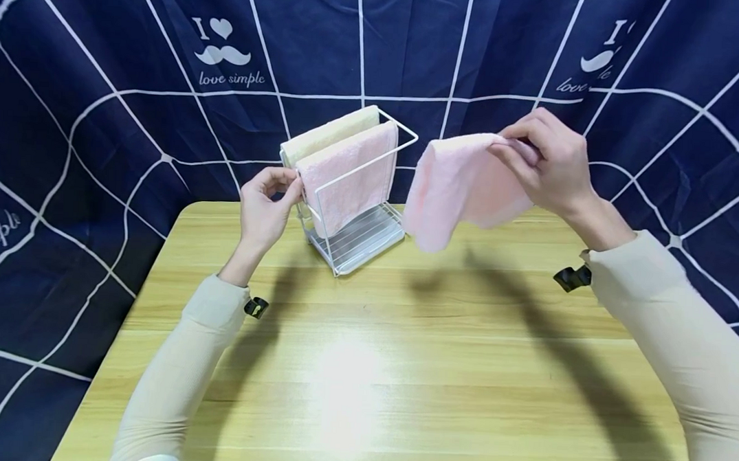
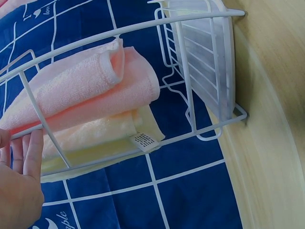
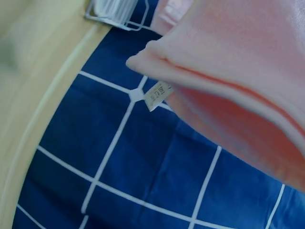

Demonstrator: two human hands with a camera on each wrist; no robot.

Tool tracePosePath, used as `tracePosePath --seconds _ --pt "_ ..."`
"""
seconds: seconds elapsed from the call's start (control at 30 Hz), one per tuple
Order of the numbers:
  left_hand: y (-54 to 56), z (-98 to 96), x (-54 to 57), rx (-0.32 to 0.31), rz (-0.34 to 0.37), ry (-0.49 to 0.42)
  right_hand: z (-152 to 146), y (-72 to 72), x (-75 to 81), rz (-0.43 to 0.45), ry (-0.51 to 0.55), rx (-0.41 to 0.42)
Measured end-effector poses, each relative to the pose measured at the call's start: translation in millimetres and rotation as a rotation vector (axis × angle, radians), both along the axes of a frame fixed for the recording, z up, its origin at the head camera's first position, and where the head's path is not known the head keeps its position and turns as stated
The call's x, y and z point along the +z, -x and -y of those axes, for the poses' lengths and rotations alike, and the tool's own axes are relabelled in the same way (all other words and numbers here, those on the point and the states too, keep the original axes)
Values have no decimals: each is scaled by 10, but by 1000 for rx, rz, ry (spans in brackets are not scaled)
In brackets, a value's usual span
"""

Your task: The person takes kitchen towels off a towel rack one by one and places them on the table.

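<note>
A white wire towel rack [image 1: 366, 167] stands near the table's far edge. Over its bars hang a cream-yellow towel [image 1: 332, 134] and a pink towel [image 1: 350, 178], side by side. My left hand [image 1: 264, 205] grips the rack's near-left side; in the left wrist view, the fingers [image 2: 32, 155] and thumb close round a white wire bar beside the pink cloth. To the right of the rack, my right hand [image 1: 549, 159] pinches another pink towel [image 1: 458, 186] by its upper edge, in the air. This towel hangs folded, with a white label [image 3: 157, 95] showing in the right wrist view.
A clear tray [image 1: 368, 251] lies in the rack's base. The wooden table [image 1: 365, 340] stretches toward me. Dark blue cloth [image 1: 408, 46] with white grid lines rises behind and on both sides.
</note>
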State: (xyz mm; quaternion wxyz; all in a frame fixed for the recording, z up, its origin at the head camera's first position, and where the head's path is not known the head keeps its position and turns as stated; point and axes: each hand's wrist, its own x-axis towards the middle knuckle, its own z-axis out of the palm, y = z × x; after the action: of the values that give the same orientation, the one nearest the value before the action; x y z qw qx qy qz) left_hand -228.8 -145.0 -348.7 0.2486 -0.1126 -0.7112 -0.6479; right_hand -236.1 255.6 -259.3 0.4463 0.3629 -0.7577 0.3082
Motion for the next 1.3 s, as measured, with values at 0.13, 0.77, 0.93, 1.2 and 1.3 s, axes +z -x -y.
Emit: tracePosePath --seconds 0.13,0.77,0.93,1.2,1.3 --pt "1 1 -16 8 -8 0 -87 -7 -105 4 -38 -24" --pt "2 0 -11 -22 -6 -22 -382 -57 -660 71 -190 -124" --pt "12 7 -17 -22 3 -21 -449 -74 -791 87 -209 -141" --pt "15 2 -17 -23 2 -40 -509 -192 -840 151 -290 -145" --pt "17 1 -22 -19 1 -38 -525 -234 -843 178 -328 -146"
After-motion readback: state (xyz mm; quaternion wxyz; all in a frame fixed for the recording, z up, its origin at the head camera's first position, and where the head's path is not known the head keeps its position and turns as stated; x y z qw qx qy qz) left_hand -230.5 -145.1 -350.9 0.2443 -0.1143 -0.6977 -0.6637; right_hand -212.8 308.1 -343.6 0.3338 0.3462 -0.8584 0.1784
